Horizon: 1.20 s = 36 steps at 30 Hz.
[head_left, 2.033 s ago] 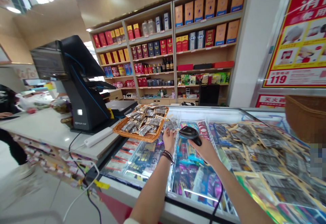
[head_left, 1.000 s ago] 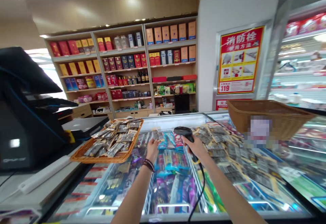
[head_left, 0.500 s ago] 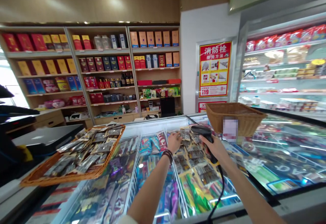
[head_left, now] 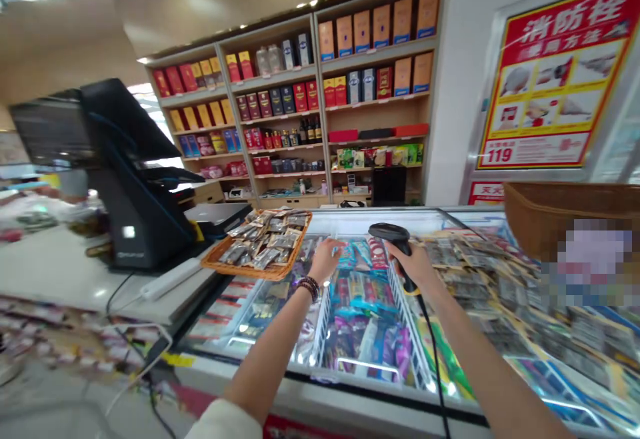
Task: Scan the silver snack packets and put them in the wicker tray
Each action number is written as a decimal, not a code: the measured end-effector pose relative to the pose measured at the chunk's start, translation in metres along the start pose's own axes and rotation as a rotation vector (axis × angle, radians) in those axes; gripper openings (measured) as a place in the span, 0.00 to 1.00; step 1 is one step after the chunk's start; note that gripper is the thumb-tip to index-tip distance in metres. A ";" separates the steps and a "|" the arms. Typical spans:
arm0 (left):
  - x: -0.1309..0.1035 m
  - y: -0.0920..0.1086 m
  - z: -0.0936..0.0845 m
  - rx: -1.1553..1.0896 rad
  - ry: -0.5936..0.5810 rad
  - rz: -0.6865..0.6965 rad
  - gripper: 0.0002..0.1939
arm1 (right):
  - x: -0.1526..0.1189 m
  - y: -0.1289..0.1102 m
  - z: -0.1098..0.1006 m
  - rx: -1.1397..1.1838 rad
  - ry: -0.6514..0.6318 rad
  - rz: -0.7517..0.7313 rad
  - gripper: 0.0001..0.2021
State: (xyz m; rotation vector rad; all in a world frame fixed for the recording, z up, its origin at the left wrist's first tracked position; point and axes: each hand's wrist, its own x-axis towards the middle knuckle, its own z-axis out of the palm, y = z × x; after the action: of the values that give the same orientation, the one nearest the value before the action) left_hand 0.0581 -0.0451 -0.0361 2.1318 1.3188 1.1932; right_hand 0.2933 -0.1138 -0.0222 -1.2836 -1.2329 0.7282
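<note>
My right hand is wrapped round the handle of a black barcode scanner, with its cord hanging toward me. My left hand, with a beaded bracelet at the wrist, hovers over the freezer glass with its fingers apart; I see no packet in it. Just left of that hand sits a shallow wicker basket heaped with small dark packets. Many similar packets lie spread on the glass to the right of my right hand.
Under the glass of the chest freezer are wire baskets of ice-cream packs. A deep brown basket stands at the right. On the left counter is a black checkout terminal. Shelves of boxed goods line the back.
The view has turned left, bringing the checkout terminal in. My left hand has left the loose packets and moved left, toward the shallow basket. The scanner stays in my right hand, also shifted left.
</note>
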 end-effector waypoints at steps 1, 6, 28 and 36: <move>-0.004 -0.009 -0.015 0.045 0.045 -0.017 0.13 | 0.000 -0.001 0.015 0.026 -0.029 -0.011 0.26; -0.017 -0.046 -0.087 0.317 0.278 -0.176 0.19 | -0.005 -0.006 0.074 0.067 -0.114 -0.074 0.28; -0.028 -0.080 -0.139 0.682 0.111 -0.621 0.23 | -0.018 0.034 0.116 -0.165 -0.177 -0.074 0.22; -0.018 -0.087 -0.132 0.118 0.565 -0.548 0.24 | -0.023 0.031 0.117 -0.192 -0.183 -0.100 0.21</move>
State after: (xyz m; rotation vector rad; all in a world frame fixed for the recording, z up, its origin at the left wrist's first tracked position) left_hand -0.1007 -0.0328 -0.0265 1.3693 2.0779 1.5358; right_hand 0.1838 -0.0935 -0.0757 -1.3210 -1.5352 0.6788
